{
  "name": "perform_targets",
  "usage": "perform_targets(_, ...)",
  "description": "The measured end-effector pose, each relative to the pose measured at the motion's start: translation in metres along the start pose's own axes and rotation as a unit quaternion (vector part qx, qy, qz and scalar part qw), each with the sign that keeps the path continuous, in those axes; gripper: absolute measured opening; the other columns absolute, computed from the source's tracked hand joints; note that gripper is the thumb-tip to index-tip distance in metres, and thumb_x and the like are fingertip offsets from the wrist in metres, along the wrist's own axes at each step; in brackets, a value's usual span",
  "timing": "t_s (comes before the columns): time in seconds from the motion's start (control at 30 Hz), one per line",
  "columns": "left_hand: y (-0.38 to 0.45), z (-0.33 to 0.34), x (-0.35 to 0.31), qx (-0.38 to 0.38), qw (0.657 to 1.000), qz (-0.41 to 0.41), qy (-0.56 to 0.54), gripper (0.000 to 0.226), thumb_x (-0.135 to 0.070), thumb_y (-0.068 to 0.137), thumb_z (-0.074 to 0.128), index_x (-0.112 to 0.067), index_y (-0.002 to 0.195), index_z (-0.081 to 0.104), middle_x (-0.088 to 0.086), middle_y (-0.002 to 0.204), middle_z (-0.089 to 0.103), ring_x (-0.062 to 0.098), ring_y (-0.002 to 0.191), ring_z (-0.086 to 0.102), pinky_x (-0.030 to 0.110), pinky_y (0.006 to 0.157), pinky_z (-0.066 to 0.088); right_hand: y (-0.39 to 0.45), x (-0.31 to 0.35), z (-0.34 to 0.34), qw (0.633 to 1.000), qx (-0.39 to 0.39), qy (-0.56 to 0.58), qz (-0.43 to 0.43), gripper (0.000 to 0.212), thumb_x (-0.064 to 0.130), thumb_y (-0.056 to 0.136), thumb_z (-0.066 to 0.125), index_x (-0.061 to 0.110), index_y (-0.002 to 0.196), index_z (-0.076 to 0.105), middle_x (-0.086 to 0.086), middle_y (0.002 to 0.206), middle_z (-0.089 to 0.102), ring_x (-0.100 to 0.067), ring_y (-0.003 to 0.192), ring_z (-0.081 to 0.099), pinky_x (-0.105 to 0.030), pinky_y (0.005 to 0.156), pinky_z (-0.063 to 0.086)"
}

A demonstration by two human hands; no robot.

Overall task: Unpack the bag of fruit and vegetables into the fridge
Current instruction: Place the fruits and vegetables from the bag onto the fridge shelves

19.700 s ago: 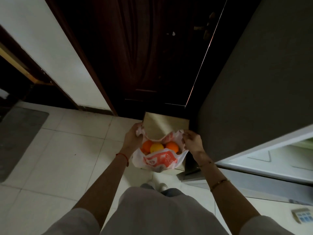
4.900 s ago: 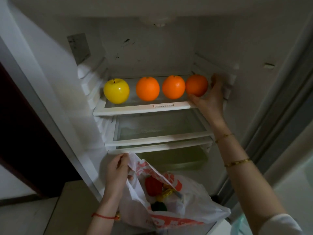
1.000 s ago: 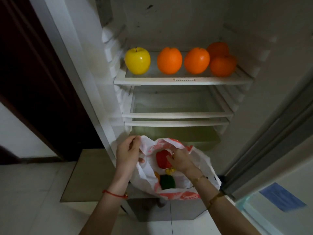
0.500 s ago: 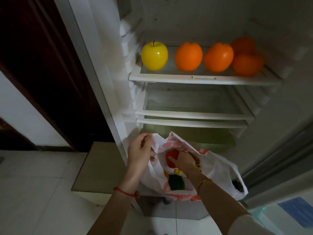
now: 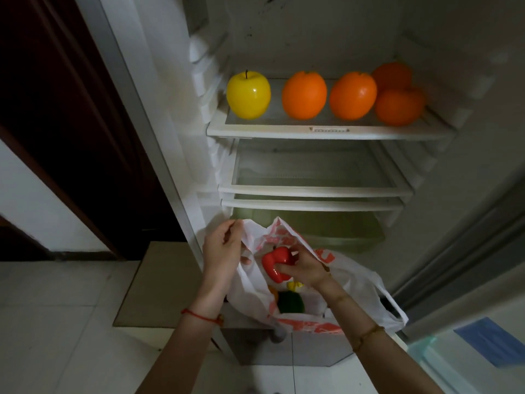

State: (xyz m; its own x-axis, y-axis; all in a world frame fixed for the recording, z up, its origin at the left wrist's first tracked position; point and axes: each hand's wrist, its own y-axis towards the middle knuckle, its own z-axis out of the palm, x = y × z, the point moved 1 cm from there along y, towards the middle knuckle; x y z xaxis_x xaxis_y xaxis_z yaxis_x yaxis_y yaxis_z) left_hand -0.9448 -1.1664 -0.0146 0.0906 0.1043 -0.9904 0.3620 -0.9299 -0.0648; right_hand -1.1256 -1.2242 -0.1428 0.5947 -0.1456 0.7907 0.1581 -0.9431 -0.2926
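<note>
The left hand [image 5: 221,253] pinches the rim of one white-and-orange plastic bag [image 5: 360,282], holding it open. Just to its right, the right hand [image 5: 305,268] curls round one red pepper [image 5: 277,263] at the bag's mouth. Below that hand, inside the bag, lie one green vegetable [image 5: 290,302] and a yellow piece [image 5: 294,285], partly hidden. Above both hands, the top fridge shelf [image 5: 326,132] carries one yellow apple [image 5: 248,94], then four oranges [image 5: 304,95]. Two shelves under it sit between it and the hands.

legible text: none. plastic bag [image 5: 352,282]: orange-red print, too crumpled to read. top shelf [image 5: 326,131]: small strip label on front edge, characters too small to read.
</note>
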Motion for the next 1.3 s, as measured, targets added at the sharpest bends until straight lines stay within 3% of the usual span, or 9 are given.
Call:
perform_targets(0.1, 0.0, 0.0, -0.001, 0.004, 1.0, 0.003, -0.01, 0.024, -0.018, 0.1, 0.047, -0.006, 0.107, 0.067, 0.002, 0.073, 0.061, -0.008, 0.049, 0.057, 0.005, 0.044, 0.041, -0.026, 0.02, -0.02, 0.997, 0.021, 0.069, -0.042, 0.057, 0.022, 0.077, 0.081, 0.027, 0.127, 0.054, 0.006, 0.119, 0.06, -0.008, 0.101, 0.059, -0.013, 0.081, 0.048)
perform_targets(0.27, 0.004, 0.002, 0.0, 0.0, 1.0, 0.006, -0.014, 0.024, -0.018, 0.099, 0.047, -0.002, 0.101, 0.066, 0.006, 0.07, 0.058, -0.004, 0.047, 0.054, 0.009, 0.044, 0.043, -0.063, 0.053, -0.053, 0.981, 0.052, 0.168, -0.08, 0.05, 0.032, 0.076, 0.08, 0.033, 0.12, 0.056, 0.001, 0.121, 0.061, -0.02, 0.112, 0.06, -0.041, 0.095, 0.055)
perform_targets(0.33, 0.004, 0.003, -0.001, -0.004, 1.0, 0.008, -0.018, 0.024, -0.016, 0.099, 0.047, -0.001, 0.097, 0.066, 0.006, 0.067, 0.057, -0.002, 0.044, 0.054, 0.012, 0.043, 0.043, -0.072, 0.07, -0.065, 0.972, 0.031, 0.205, -0.109, 0.058, 0.039, 0.07, 0.08, 0.026, 0.122, 0.057, -0.002, 0.12, 0.063, -0.021, 0.112, 0.061, -0.042, 0.097, 0.054)
perform_targets(0.4, 0.003, 0.004, -0.003, -0.007, 1.0, 0.013, -0.016, 0.022, -0.013, 0.099, 0.047, -0.003, 0.094, 0.066, 0.005, 0.066, 0.057, -0.002, 0.043, 0.053, 0.011, 0.042, 0.043, -0.074, 0.088, -0.075, 0.964, -0.027, 0.219, -0.149, 0.057, 0.03, 0.074, 0.082, 0.022, 0.123, 0.056, -0.002, 0.118, 0.064, -0.021, 0.111, 0.063, -0.036, 0.096, 0.054)
perform_targets(0.53, 0.002, 0.005, -0.004, -0.01, 1.0, 0.02, -0.011, 0.022, -0.014, 0.099, 0.048, -0.005, 0.094, 0.067, 0.004, 0.065, 0.057, -0.003, 0.043, 0.053, 0.01, 0.044, 0.042, -0.064, 0.121, -0.09, 0.96, -0.122, 0.156, -0.2, 0.063, 0.031, 0.077, 0.081, 0.025, 0.13, 0.049, 0.005, 0.124, 0.058, -0.012, 0.109, 0.061, -0.026, 0.092, 0.052)
perform_targets(0.67, 0.001, 0.003, -0.004, -0.009, 1.0, 0.015, -0.014, 0.022, -0.014, 0.099, 0.047, -0.005, 0.1, 0.067, 0.004, 0.072, 0.059, -0.006, 0.047, 0.054, 0.007, 0.044, 0.042, -0.032, 0.144, -0.093, 0.96, -0.162, 0.089, -0.21, 0.067, 0.031, 0.077, 0.081, 0.018, 0.133, 0.048, -0.001, 0.127, 0.056, -0.013, 0.11, 0.058, -0.024, 0.092, 0.049)
perform_targets(0.77, 0.0, 0.002, -0.006, -0.012, 1.0, 0.016, -0.016, 0.022, -0.014, 0.099, 0.047, -0.004, 0.1, 0.067, 0.004, 0.072, 0.057, -0.008, 0.048, 0.053, 0.006, 0.043, 0.041, -0.006, 0.155, -0.086, 0.96, -0.169, 0.064, -0.213, 0.068, 0.025, 0.075, 0.083, 0.012, 0.132, 0.049, -0.005, 0.126, 0.057, -0.014, 0.109, 0.057, -0.017, 0.086, 0.046)
perform_targets(0.93, -0.001, 0.0, -0.009, -0.01, 1.0, 0.02, -0.018, 0.023, -0.014, 0.099, 0.047, -0.003, 0.1, 0.067, 0.004, 0.074, 0.059, -0.006, 0.049, 0.055, 0.006, 0.044, 0.041, 0.033, 0.168, -0.068, 0.963, -0.169, 0.032, -0.209, 0.066, 0.026, 0.072, 0.085, 0.009, 0.126, 0.051, -0.009, 0.123, 0.059, -0.023, 0.109, 0.06, -0.03, 0.089, 0.051)
perform_targets(1.3, 0.0, -0.009, -0.009, -0.017, 1.0, 0.009, -0.01, 0.023, -0.016, 0.099, 0.048, -0.005, 0.106, 0.067, 0.005, 0.071, 0.06, -0.004, 0.047, 0.058, 0.007, 0.042, 0.041, 0.071, 0.18, -0.049, 0.965, -0.167, 0.037, -0.2, 0.067, 0.025, 0.077, 0.082, 0.008, 0.133, 0.049, -0.012, 0.13, 0.058, -0.026, 0.117, 0.057, -0.026, 0.09, 0.046)
